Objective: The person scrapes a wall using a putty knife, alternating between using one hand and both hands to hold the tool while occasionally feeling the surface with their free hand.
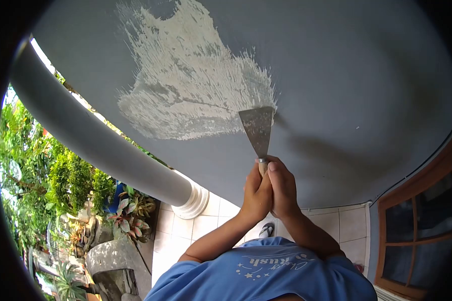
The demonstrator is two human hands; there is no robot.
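Both hands are closed together around the wooden handle (263,167) of a scraper. My left hand (256,195) wraps it from the left, and my right hand (283,188) presses in from the right, thumb pointing up along the handle. The wide, stained metal blade (257,129) points away from me. Its edge meets the lower right border of a rough whitish patch (186,85) on the grey painted surface (326,65). Streaky, ragged edges surround this patch, where the grey coat is gone. Fingers hide most of the handle.
A round pillar (100,135) with a white moulded base (192,203) stands at left, with garden plants (75,173) beyond. Pale floor tiles (331,226) lie below, where a sandalled foot (267,230) shows. At right is a brown-framed window (419,226).
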